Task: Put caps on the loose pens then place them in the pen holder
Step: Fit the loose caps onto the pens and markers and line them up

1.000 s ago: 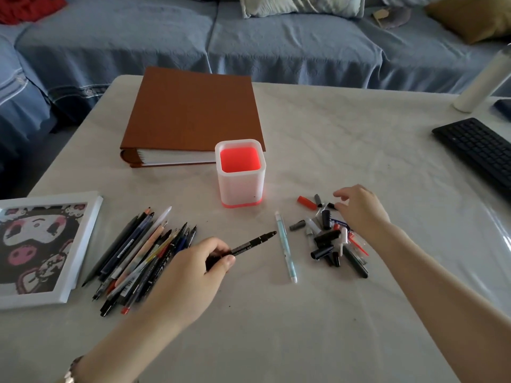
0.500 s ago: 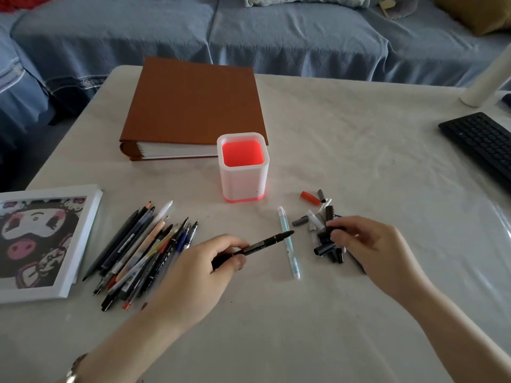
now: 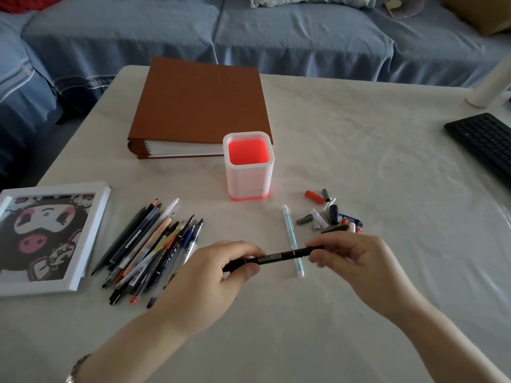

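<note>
1. So, nearest the camera: both forearms reach in from the bottom edge, w/ a metal watch band [image 3: 75, 369] on the left wrist.
2. Left hand [image 3: 218, 275] is curled round the rear half of a black pen [image 3: 279, 257], thumb on top of the barrel. The pen is held roughly level, just above the table [image 3: 373, 150].
3. Right hand [image 3: 356, 261] pinches the other end of the same pen btwn thumb and fingertips. Those fingers cover the tip, so can't tell if a cap sits on it.
4. A light blue pen [image 3: 291, 233] lies on the table under the black one, running front to back btwn the two hands.
5. Left of the hands: the pile of loose pens [image 3: 149, 250], fanned out, tips mostly pointing away. The left hand's knuckles overlap the pile's right edge.
6. Just beyond the right hand: a scatter of loose caps [image 3: 333, 215], black, grey, white, plus a red one at the far side.
7. Far left edge: a white picture frame [image 3: 85, 241] w/ a cartoon print, lying flat.
8. Mid-table: the pen holder [image 3: 249, 178], white walls, red inside, upright, w/ nothing showing in it. It's well apart from both hands.
9. Behind and touching the holder: a brown binder [image 3: 199, 106], closed and flat.
10. Far right: a black keyboard [image 3: 484, 139], partly cut off, and a white cylinder [image 3: 488, 87] beyond it.
11. Farthest back: a sofa [image 3: 290, 40] w/ a blue cover.
</note>
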